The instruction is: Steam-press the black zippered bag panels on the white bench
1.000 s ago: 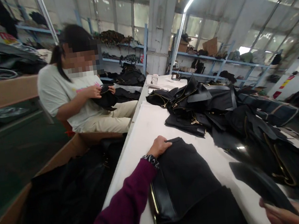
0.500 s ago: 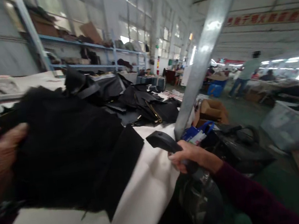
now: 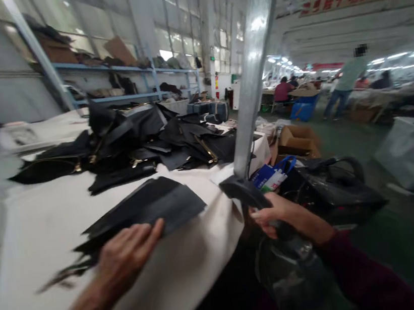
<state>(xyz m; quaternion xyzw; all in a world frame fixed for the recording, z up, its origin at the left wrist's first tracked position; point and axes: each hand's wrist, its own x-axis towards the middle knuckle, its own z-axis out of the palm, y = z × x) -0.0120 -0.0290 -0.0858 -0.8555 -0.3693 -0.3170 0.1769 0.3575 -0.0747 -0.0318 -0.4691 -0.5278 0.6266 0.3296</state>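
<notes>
My left hand (image 3: 128,254) lies with its fingers stretched out over the near edge of a black flat panel (image 3: 152,205), fabric or leather. The panel rests on the white-covered table (image 3: 40,222); loose dark strips trail from its left end, blurred. My thumb is mostly hidden. In my right hand (image 3: 279,214), at the table's right edge, is a black handheld tool with a curved head (image 3: 244,190) and a clear rounded body (image 3: 288,266); its kind is unclear. Beyond the panel lies a heap of black pieces (image 3: 143,133), some with gold zippers.
A metal post (image 3: 252,67) rises at the table's right edge. Beside it on the floor are a cardboard box (image 3: 298,140), a blue bag (image 3: 270,174) and a shiny black bundle (image 3: 330,194). Blue shelves (image 3: 111,66) line the wall. A person (image 3: 348,80) stands farther off.
The large black piece held up by my left hand is down on the table, and that hand has moved right onto it. The view has shifted; my right hand still grips the tool.
</notes>
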